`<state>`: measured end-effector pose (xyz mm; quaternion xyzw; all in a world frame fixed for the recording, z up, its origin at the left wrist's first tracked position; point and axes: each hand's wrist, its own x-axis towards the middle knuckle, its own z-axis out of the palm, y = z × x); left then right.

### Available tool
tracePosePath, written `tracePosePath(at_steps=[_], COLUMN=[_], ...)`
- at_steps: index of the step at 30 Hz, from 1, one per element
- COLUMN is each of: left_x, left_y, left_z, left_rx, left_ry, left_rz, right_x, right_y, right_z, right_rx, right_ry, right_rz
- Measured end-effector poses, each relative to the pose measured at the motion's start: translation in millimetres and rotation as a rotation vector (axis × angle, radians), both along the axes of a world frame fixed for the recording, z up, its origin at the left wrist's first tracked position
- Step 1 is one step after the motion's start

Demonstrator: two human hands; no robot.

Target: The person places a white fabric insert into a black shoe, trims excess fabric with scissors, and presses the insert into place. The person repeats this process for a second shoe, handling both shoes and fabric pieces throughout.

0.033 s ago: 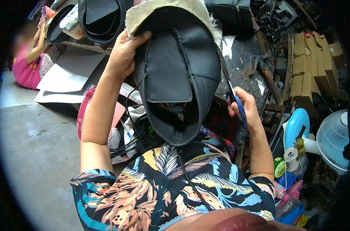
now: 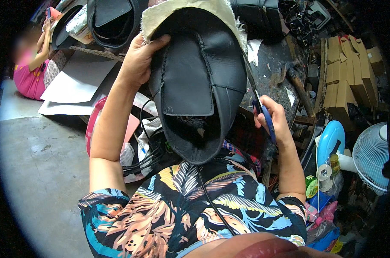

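Note:
A black leather shoe upper [image 2: 188,81] with a stitched tongue flap is held up before me. Cream cloth [image 2: 160,17] with a frayed edge sticks out around its far end. My left hand [image 2: 139,62] grips the upper's left side near that cloth, thumb on the inside and fingers hidden behind. In my right hand [image 2: 277,118] are blue-handled scissors [image 2: 267,118], their blades running up along the upper's right edge beside the cloth. The blade tips are hard to make out, so I cannot tell whether they touch the material.
More black leather pieces [image 2: 115,32] lie on the bench at the far left, near white sheets [image 2: 81,77]. Cardboard boxes [image 2: 345,73] are stacked at right, above a white fan [image 2: 371,155]. A person in pink [image 2: 31,79] sits at far left.
The upper has shifted very slightly, its near end a touch lower. The scissors' blades have moved a little; both hands keep their hold.

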<state>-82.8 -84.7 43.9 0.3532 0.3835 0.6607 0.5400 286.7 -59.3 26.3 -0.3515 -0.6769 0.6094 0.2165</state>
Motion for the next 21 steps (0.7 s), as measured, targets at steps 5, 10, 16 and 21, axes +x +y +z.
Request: tracePosePath(at_steps=[5, 10, 16, 21], left_x=[5, 2, 3, 1], left_y=[3, 8, 10, 10], left_z=[1, 4, 7, 13], left_rx=[-0.002, 0.03, 0.06, 0.099], left_ry=[-0.015, 0.063, 0.239, 0.266], left_rz=[-0.045, -0.056, -0.151, -0.169], right_x=[-3, -3, -9, -9], right_y=[6, 8, 17, 14], right_z=[0, -1, -4, 3], right_rx=[0.059, -0.027, 0.199, 0.012], right_ry=[0.01, 0.055, 0.013, 0.03], right_rz=[-0.03, -0.043, -0.036, -0.024])
